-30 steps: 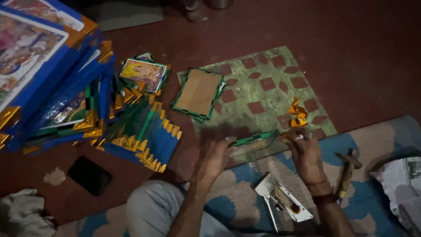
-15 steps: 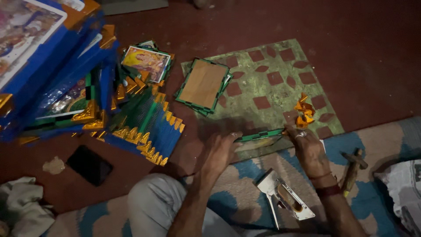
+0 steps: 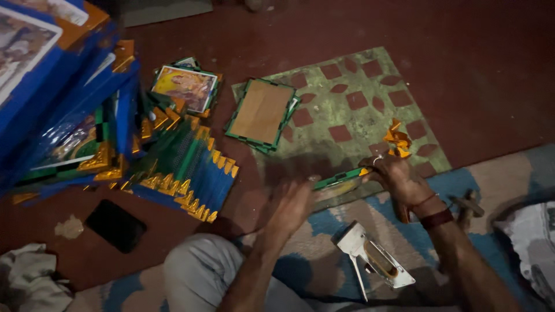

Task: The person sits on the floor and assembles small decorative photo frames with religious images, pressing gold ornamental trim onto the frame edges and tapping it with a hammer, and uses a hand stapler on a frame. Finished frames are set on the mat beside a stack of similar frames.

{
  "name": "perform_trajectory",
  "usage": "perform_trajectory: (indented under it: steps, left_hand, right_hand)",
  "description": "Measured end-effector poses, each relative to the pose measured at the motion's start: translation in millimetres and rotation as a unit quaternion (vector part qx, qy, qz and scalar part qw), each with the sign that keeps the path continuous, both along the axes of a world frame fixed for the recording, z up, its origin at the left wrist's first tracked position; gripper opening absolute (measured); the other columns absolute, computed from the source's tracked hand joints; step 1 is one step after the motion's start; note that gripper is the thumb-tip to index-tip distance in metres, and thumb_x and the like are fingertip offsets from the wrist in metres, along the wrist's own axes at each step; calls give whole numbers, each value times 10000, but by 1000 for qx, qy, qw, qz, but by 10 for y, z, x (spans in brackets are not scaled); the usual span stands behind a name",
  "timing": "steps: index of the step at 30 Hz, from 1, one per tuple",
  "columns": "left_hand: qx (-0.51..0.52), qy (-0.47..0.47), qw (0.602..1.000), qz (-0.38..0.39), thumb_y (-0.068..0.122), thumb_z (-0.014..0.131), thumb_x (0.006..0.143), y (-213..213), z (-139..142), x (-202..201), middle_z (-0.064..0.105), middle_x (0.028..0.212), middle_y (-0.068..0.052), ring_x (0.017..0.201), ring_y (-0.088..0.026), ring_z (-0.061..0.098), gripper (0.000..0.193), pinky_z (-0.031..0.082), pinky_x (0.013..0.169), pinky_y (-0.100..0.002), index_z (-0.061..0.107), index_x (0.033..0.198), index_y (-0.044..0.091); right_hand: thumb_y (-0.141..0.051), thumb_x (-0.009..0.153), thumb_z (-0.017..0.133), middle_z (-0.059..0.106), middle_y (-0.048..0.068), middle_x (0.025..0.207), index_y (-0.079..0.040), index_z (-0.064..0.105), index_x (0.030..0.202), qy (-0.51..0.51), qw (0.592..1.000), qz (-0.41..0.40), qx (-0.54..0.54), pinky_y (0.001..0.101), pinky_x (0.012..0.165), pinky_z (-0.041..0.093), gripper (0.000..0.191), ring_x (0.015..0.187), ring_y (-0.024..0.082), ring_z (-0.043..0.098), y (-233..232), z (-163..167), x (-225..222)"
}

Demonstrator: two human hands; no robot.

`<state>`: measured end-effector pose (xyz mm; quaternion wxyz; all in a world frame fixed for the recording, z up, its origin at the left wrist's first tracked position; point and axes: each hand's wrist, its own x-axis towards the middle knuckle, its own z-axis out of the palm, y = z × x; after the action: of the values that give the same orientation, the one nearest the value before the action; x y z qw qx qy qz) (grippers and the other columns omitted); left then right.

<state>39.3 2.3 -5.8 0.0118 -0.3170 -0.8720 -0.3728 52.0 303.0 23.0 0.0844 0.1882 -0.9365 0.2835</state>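
Since the earlier frames, the left hand [image 3: 292,208] has shifted slightly down and toward the person and now appears blurred, while the right hand [image 3: 399,179] stays on the right end of the green frame [image 3: 341,180]. The view has also drifted, so the floor items sit higher and further right than before.

Hand state: the right hand is closed around the right end of the green frame, beside its gold corner piece. The left hand is at the frame's left end, fingers spread; blur makes it impossible to tell whether it grips the frame or only touches it. The two hands are apart, one at each end of the frame.

Frame position: the green frame is held edge-on, tilted slightly, above the near edge of the green patterned mat [image 3: 347,110], where the mat meets the blue and beige rug [image 3: 324,231].

Surroundings: a staple gun [image 3: 373,260] lies on the rug just below the right hand. A small pile of gold corner pieces [image 3: 398,138] rests on the mat near the right hand. A second frame with brown backing [image 3: 261,112] lies face down on the mat's far left corner. Stacked blue and green frames [image 3: 104,133] fill the left side. A dark phone [image 3: 115,225] lies on the red floor [image 3: 462,46].
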Motion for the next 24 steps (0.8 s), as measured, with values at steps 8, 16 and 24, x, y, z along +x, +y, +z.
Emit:
perform_trajectory:
  steps: [8,16,24]
  left_hand:
    - [2,83,996,44,418,670,964,993,-275,108,684,1061,-206,930,-422,661,404,498,765,-561,691,1117,44]
    - [18,140,990,-6,327,636,1003,997,-620,65,615,1231,-135,1095,-366,624,261,454,933,-522,635,1147,109]
    - [-69,62,994,-52,256,642,995,1007,-283,-42,672,1129,-184,968,-320,682,311,532,797,-463,667,1168,-2]
  right_hand:
    - [-115,806,774,703,154,913,-41,702,1097,1,1000,2,-4,420,696,545,309,808,312,693,17,68,148]
    - [-92,857,748,713,173,1000,-53,665,1195,-37,996,-85,3,433,704,554,350,847,337,702,-37,-71,277]
    - [-215,881,800,747,121,848,-127,643,1118,-45,950,-310,8,386,637,561,297,705,283,729,-558,-991,1761]
